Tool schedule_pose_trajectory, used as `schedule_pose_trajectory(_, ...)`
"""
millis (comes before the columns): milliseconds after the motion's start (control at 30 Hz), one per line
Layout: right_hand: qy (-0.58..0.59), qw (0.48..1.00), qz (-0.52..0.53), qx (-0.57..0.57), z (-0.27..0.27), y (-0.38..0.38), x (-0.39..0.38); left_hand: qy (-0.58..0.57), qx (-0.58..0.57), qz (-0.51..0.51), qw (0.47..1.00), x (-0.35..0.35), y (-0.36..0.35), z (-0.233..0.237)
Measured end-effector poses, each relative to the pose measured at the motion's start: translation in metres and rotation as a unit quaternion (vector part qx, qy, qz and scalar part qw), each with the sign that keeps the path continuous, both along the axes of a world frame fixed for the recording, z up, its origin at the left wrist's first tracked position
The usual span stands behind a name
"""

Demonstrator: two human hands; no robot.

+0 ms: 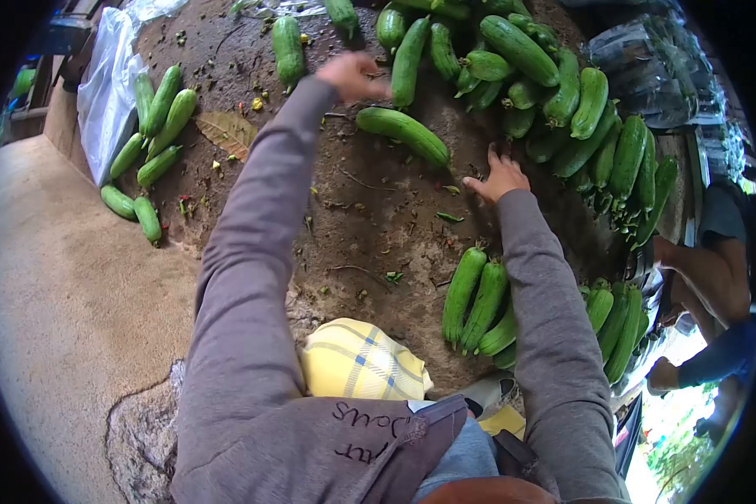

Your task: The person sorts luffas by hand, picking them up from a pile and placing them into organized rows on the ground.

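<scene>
My left hand (357, 77), blurred by motion, is at the far side of the ground, right beside an upright-lying green gourd (409, 63). Its fingers point right and are smeared. Nearer to me, one single gourd (403, 134) lies slantwise between my two hands. My right hand (500, 176) is open, fingers and thumb spread, with nothing in it. It hovers close over the soil, just right of that gourd's end. To its right spreads a big heap of green gourds (592, 101).
Several gourds (172, 122) lie at the left by a clear plastic sheet (105, 92). More gourds (483, 298) form a row under my right forearm. A yellow checked cloth (365, 361) is near my lap. Another person's leg (706, 277) shows at the right, near bundled plastic (647, 71).
</scene>
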State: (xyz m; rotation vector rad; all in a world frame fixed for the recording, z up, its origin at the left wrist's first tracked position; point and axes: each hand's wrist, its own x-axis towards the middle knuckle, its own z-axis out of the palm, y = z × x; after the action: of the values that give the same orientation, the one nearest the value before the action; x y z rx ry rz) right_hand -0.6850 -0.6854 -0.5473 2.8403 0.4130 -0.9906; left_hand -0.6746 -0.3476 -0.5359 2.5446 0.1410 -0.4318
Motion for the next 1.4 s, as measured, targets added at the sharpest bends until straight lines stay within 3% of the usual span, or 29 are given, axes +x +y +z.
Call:
schedule_pose_trajectory(33, -0.001, 1.0, -0.001, 0.001, 0.001, -0.001, 0.0, -0.027, -0.067, -0.109, 0.991, -0.017, -0.008, -0.01)
schedule_pose_trajectory(100, -0.002, 1.0, 0.004, 0.001, 0.005, 0.001, -0.001, -0.084, 0.027, -0.113, 0.99, -0.052, -0.036, -0.021)
schedule_pose_trajectory(200, 0.012, 1.0, 0.017, -0.008, 0.011, 0.002, -0.002, -0.168, 0.016, -0.099, 0.981, -0.064, -0.041, -0.025)
schedule_pose_trajectory(300, 0.003, 0.999, -0.002, 0.048, -0.006, -0.009, 0.003, -0.114, -0.092, -0.084, 0.986, -0.065, -0.044, -0.007)
schedule_pose_trajectory(333, 0.025, 0.998, -0.012, 0.047, -0.009, -0.011, 0.007, -0.164, -0.087, -0.125, 0.975, -0.064, -0.044, -0.006)
schedule_pose_trajectory(400, 0.09, 0.985, -0.082, 0.125, -0.024, -0.015, 0.028, -0.097, -0.129, -0.069, 0.985, -0.062, -0.054, 0.013)
schedule_pose_trajectory(433, 0.123, 0.972, -0.117, 0.163, -0.032, -0.019, 0.033, -0.062, -0.149, -0.042, 0.986, -0.061, -0.06, 0.02)
schedule_pose_trajectory(467, 0.221, 0.899, -0.205, 0.318, -0.005, -0.018, 0.033, -0.05, -0.17, -0.042, 0.983, -0.057, -0.063, 0.019)
schedule_pose_trajectory(567, 0.295, 0.805, -0.35, 0.378, 0.049, 0.001, 0.016, 0.056, -0.184, 0.03, 0.981, -0.05, -0.077, 0.03)
schedule_pose_trajectory(633, 0.355, 0.754, -0.268, 0.484, 0.043, 0.004, -0.007, 0.07, -0.255, 0.058, 0.963, -0.054, -0.082, 0.028)
schedule_pose_trajectory(700, 0.364, 0.734, -0.288, 0.495, 0.063, 0.006, -0.032, 0.042, -0.331, 0.086, 0.939, -0.055, -0.082, 0.019)
schedule_pose_trajectory(733, 0.333, 0.735, -0.316, 0.499, 0.072, 0.006, -0.041, -0.039, -0.371, 0.099, 0.922, -0.053, -0.076, 0.004)
schedule_pose_trajectory(767, 0.26, 0.73, -0.341, 0.532, 0.081, -0.003, -0.043, -0.025, -0.397, 0.155, 0.904, -0.05, -0.065, 0.004)
schedule_pose_trajectory(800, 0.188, 0.72, -0.364, 0.56, 0.09, -0.011, -0.044, -0.136, -0.303, 0.156, 0.93, -0.052, -0.056, 0.022)
schedule_pose_trajectory(833, 0.119, 0.705, -0.382, 0.585, 0.1, -0.015, -0.044, -0.226, -0.138, 0.17, 0.949, -0.041, -0.028, 0.006)
schedule_pose_trajectory(867, 0.031, 0.713, -0.398, 0.577, 0.121, -0.023, -0.033, -0.208, 0.043, 0.187, 0.959, -0.038, -0.008, 0.023)
schedule_pose_trajectory(900, -0.076, 0.739, -0.383, 0.548, 0.126, -0.039, -0.014, -0.241, 0.244, 0.235, 0.909, -0.034, 0.013, 0.01)
schedule_pose_trajectory(933, -0.153, 0.743, -0.384, 0.526, 0.124, -0.059, 0.008, -0.212, 0.273, 0.28, 0.896, -0.031, 0.034, 0.001)
schedule_pose_trajectory(967, -0.276, 0.781, -0.315, 0.463, 0.103, -0.094, 0.042, -0.186, 0.302, 0.328, 0.876, -0.028, 0.051, -0.004)
schedule_pose_trajectory(1000, -0.37, 0.784, -0.268, 0.419, 0.096, -0.113, 0.065, -0.128, 0.282, 0.36, 0.88, -0.026, 0.061, -0.007)
schedule_pose_trajectory(1033, -0.411, 0.829, -0.24, 0.293, 0.082, -0.138, 0.091, -0.069, 0.262, 0.393, 0.879, -0.025, 0.067, -0.009)
schedule_pose_trajectory(1100, -0.336, 0.898, -0.219, 0.179, 0.075, -0.159, 0.113, 0.019, 0.176, 0.456, 0.872, -0.027, 0.082, -0.013)
schedule_pose_trajectory(1133, -0.333, 0.925, -0.141, 0.116, 0.07, -0.166, 0.118, -0.004, 0.18, 0.458, 0.87, -0.028, 0.086, -0.023)
schedule_pose_trajectory(1167, -0.344, 0.925, -0.118, 0.11, 0.071, -0.158, 0.112, -0.008, 0.112, 0.459, 0.881, -0.02, 0.108, -0.048)
schedule_pose_trajectory(1233, -0.371, 0.921, -0.08, 0.09, 0.08, -0.144, 0.093, -0.031, 0.095, 0.465, 0.879, -0.025, 0.094, -0.038)
schedule_pose_trajectory(1267, -0.394, 0.909, -0.079, 0.116, 0.081, -0.136, 0.084, -0.061, -0.038, 0.486, 0.871, -0.031, 0.093, -0.042)
schedule_pose_trajectory(1333, -0.412, 0.884, -0.062, 0.213, 0.091, -0.111, 0.06, -0.118, -0.299, 0.498, 0.805, -0.043, 0.091, -0.05)
schedule_pose_trajectory(1400, -0.421, 0.85, -0.022, 0.316, 0.102, -0.076, 0.038, -0.107, -0.457, 0.475, 0.744, -0.066, 0.072, -0.032)
